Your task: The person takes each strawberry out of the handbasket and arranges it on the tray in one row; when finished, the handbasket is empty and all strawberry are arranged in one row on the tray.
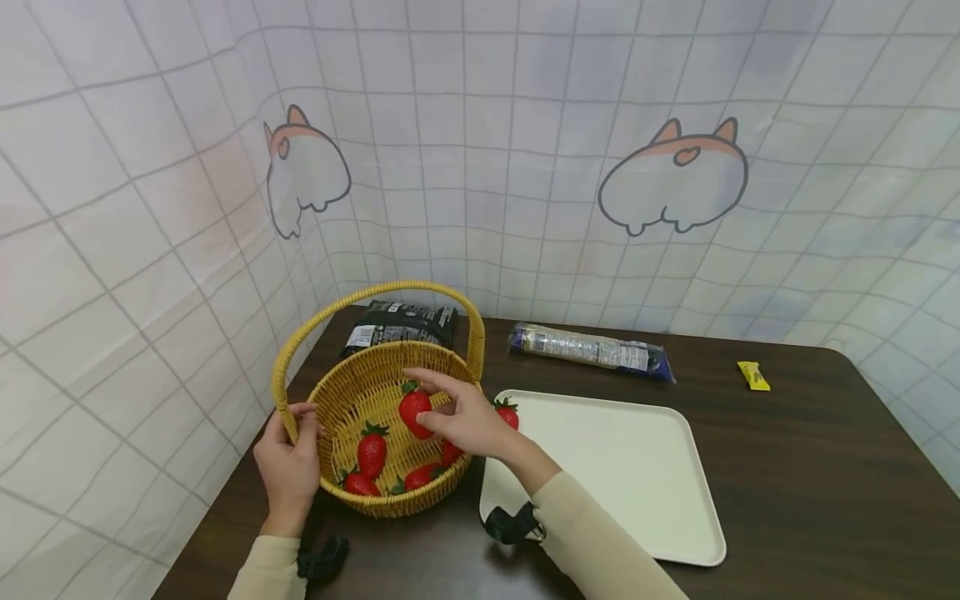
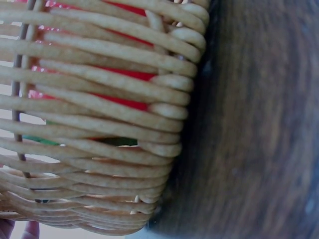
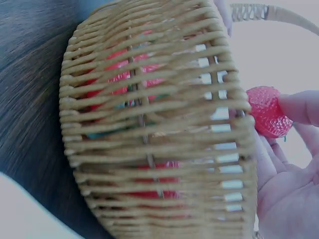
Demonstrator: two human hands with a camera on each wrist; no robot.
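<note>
A yellow wicker basket (image 1: 397, 505) with a tall arched handle stands on the left of the table. My left hand (image 1: 288, 462) grips its rim at the foot of the handle; only fingertips (image 2: 31, 230) show in the left wrist view. Over the basket, my right hand (image 1: 472, 421) pinches a red strawberry (image 1: 414, 411) between thumb and fingers. The right wrist view shows this held strawberry (image 3: 268, 110) just above the rim. Several strawberries lie inside, one of them (image 1: 372, 452) near the middle. Another strawberry (image 1: 507, 414) is at the tray's back left corner, partly hidden by my right hand.
A white rectangular tray (image 1: 615, 467) lies right of the basket, under my right forearm. Behind the basket is a black packet (image 1: 405, 323). A long clear-and-blue package (image 1: 592, 348) lies at the back, and a small yellow wrapper (image 1: 753, 376) farther right. A patterned curtain borders the table.
</note>
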